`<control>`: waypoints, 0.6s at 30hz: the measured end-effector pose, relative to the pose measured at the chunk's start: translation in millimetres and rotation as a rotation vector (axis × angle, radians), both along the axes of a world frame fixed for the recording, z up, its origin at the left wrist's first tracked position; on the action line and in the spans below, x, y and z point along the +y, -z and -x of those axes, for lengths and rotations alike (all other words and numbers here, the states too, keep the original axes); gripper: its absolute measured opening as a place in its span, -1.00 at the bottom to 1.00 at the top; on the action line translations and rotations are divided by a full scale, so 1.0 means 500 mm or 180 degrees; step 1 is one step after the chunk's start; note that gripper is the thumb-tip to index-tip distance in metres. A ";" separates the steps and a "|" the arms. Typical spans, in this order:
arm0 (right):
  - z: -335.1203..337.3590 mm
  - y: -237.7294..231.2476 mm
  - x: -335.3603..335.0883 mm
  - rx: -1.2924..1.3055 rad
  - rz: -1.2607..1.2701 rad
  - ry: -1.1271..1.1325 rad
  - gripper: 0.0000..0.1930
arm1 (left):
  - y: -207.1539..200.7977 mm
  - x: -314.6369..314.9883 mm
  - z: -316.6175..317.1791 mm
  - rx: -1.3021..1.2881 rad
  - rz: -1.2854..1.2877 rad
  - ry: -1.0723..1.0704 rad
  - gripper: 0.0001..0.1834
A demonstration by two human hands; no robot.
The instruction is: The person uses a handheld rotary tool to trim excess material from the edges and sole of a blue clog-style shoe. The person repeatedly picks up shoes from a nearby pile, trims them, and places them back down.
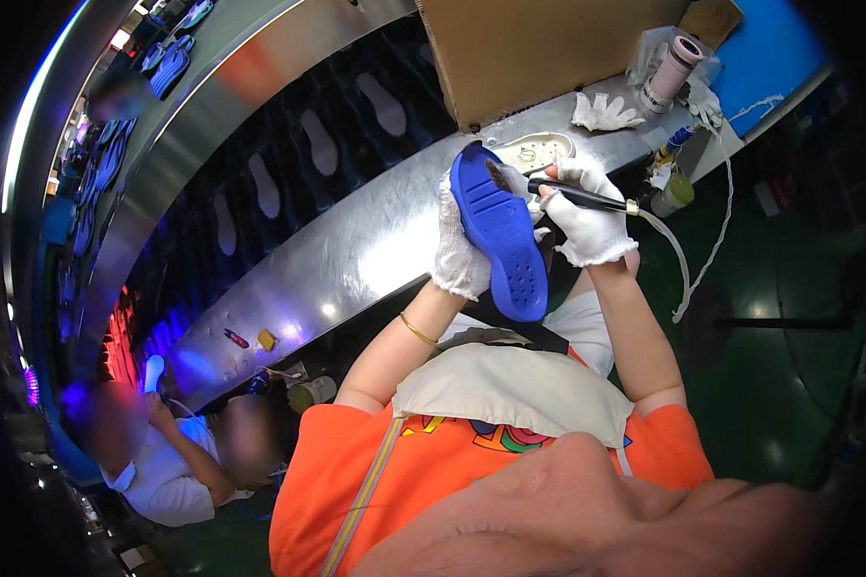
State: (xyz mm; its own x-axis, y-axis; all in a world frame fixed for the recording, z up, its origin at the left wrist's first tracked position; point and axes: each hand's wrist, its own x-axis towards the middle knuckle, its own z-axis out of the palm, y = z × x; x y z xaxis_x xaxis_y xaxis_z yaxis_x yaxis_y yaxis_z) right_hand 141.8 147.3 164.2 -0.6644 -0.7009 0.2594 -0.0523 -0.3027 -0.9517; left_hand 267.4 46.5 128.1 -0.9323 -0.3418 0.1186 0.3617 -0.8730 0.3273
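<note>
A blue shoe sole [498,226] is held upright and slightly tilted in front of me, its drilled end toward my body. My left hand [459,252], in a white knit glove, is closed on its left edge. With my gloved right hand [592,219] I grip a black-handled brush [587,197], a pale tube trailing from its rear end. The brush head reaches the sole's upper right edge; whether the bristles touch it I cannot tell. Just behind, a cream-coloured sole [547,144] lies on the metal ledge, partly hidden by the blue one.
Past the metal ledge [356,231], a dark conveyor carries several grey insoles [319,142]. A cardboard sheet [539,58], a pink bottle [672,72], a loose white glove [604,112] and a small jar [674,195] stand right. At lower left, a co-worker in white [168,481] holds a pale sole.
</note>
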 end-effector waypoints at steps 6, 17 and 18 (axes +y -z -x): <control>-0.046 -0.004 -0.016 0.0763 0.0417 0.0172 -0.80 | 0.042 0.025 0.032 -0.0741 0.0463 -0.0979 -0.16; -0.054 0.006 0.014 0.1147 0.0344 -0.0440 -0.81 | 0.036 -0.003 0.009 -0.0848 0.0290 -0.0674 -0.27; -0.062 0.002 0.018 0.1086 0.0273 -0.0494 -0.81 | 0.029 -0.004 0.004 -0.0883 0.0273 -0.0613 -0.20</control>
